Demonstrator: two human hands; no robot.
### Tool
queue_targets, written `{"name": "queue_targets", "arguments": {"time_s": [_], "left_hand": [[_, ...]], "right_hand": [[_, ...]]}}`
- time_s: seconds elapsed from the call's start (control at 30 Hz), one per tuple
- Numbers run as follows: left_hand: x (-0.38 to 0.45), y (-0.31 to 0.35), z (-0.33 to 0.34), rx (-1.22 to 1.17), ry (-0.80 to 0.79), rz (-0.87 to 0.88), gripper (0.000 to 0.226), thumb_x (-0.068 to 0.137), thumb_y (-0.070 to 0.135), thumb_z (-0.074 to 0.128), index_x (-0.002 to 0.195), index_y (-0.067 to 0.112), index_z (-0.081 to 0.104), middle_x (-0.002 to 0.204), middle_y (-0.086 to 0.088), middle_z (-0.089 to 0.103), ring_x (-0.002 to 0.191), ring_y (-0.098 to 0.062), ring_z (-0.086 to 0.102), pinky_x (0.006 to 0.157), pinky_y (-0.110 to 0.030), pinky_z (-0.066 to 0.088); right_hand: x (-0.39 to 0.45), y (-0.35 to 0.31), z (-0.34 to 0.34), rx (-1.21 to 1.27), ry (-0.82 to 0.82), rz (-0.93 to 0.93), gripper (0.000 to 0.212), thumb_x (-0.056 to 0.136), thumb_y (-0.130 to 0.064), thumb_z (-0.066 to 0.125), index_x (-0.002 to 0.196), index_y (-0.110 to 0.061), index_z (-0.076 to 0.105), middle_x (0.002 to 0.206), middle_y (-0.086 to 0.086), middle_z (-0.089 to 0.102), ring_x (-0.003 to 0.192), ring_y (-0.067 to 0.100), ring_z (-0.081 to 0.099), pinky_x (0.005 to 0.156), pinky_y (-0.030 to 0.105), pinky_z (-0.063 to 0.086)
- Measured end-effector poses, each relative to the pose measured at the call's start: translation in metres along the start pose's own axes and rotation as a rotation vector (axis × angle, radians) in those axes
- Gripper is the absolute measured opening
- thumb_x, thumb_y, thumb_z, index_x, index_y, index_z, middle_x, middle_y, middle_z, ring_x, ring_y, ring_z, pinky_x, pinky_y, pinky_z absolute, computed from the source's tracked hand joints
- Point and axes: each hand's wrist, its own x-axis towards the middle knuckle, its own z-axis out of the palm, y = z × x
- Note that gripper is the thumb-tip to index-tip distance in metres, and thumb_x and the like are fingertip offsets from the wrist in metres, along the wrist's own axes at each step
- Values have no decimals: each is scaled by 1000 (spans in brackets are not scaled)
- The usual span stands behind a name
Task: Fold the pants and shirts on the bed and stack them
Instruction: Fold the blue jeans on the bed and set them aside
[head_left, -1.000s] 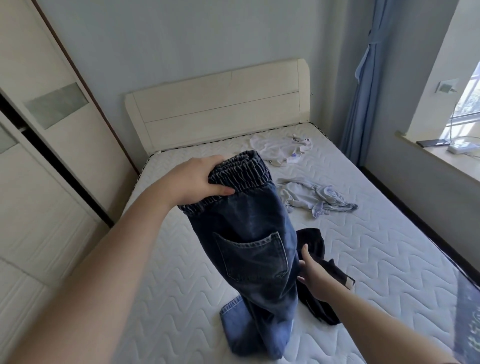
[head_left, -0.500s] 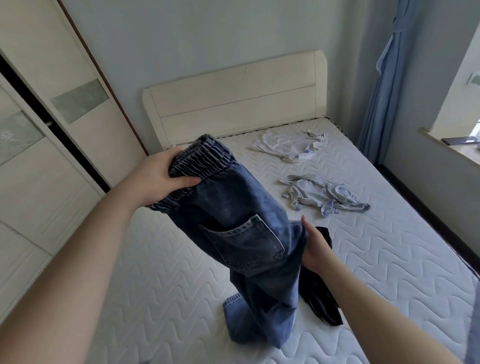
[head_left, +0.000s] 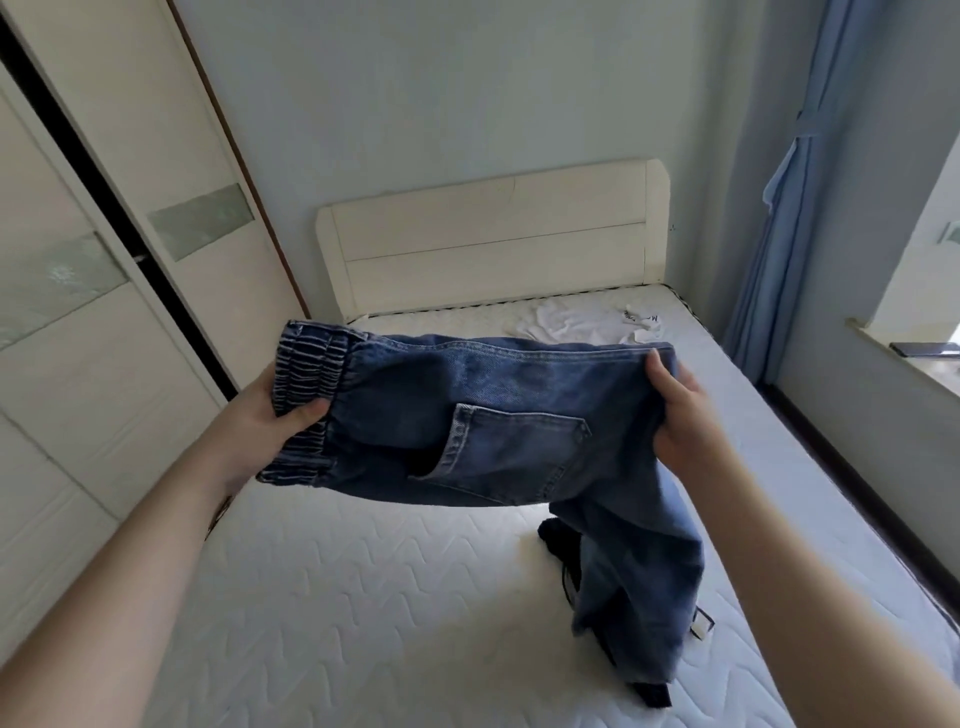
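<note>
Aloft, jeans (head_left: 498, 410) stretched sideways, left fingers (head_left: 306, 413) gripping waistband, right fingers (head_left: 657, 371) clutching seat

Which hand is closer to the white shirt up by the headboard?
Right. The right hand holds the jeans just below the white shirt; the left hand is far across.

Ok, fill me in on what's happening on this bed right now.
A person is holding a pair of blue denim jeans up over the white quilted mattress. The left hand grips the elastic waistband; the right hand grips the seat end, with the legs hanging down to the bed. A dark garment lies beneath them, and a white shirt lies unfolded near the cream headboard. No stack shows.
</note>
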Motion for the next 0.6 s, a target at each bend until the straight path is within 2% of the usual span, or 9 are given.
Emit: {"name": "queue_targets", "arguments": {"time_s": [0.13,0.27,0.37,0.47,0.53,0.6], "left_hand": [[-9,-8,-1,-123,13,-17,56,80,36,68,132,23,52,119,6,68,109,-14,64,97,-39,48],[-19,-11,-7,-270,10,-10,51,82,33,67,131,24,54,120,3,69,110,-21,66,91,-40,51],[-30,-11,-11,-370,17,-2,50,81,37,68,128,26,57,119,2,70,106,-21,68,87,-42,54],[-43,-6,-11,-453,12,11,52,77,39,69,125,23,59,115,0,72,101,-21,70,75,-34,59],[-53,-4,-10,-532,-11,9,45,79,35,67,122,22,61,112,-1,73,99,-23,71,69,-30,59],[-64,-5,-10,-571,-45,8,33,82,33,66,115,30,66,111,0,73,98,-21,71,68,-29,59]], "right_hand": [[-10,-28,21,-54,-37,-119,46,92,-26,60,128,1,52,119,14,65,108,21,65,85,30,55],[-29,-58,39,-133,-111,-220,15,94,-12,60,109,-13,61,100,3,73,94,16,69,77,27,56],[-44,-85,54,-178,-116,-326,19,95,-11,59,115,-10,59,101,3,72,94,17,67,79,27,55],[-60,-114,72,-216,-83,-455,25,93,-16,64,117,-9,58,103,4,71,96,18,66,81,29,54],[-70,-130,83,-228,-50,-518,25,90,-20,68,113,-14,61,102,3,72,95,17,67,80,29,55],[-79,-136,90,-239,-1,-523,26,85,-26,74,109,-19,66,102,4,72,94,18,68,80,31,56]]}}
